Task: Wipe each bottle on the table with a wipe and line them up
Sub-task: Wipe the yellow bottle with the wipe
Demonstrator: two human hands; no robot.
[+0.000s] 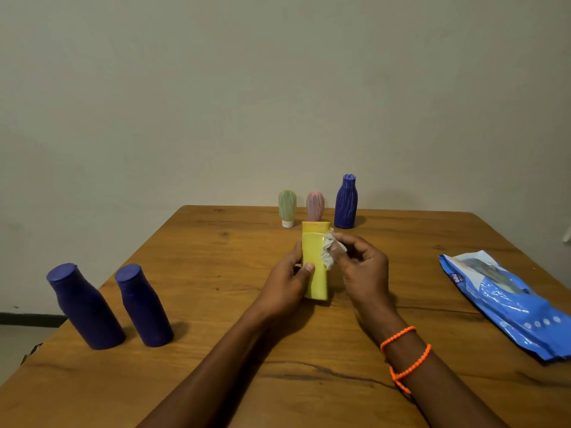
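Left hand (290, 273) curled round yellow bottle (314, 267) at mid-body, above surface (247, 350) centre. Right hand (361, 270) pinches crumpled wipe (329, 251) against its right edge. Judged light, stiff plastic, possibly slick when damp; mid-body grip suits. Three bottles (315, 206) stand far.

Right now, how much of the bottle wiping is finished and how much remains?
Possibly done: two dark blue bottles stand side by side at the near left, though cleanliness cannot be seen. In hand: the left hand holds the yellow bottle while the right hand rubs it with a wipe. Probably left: the green tube, pink tube and blue bottle at the far edge.
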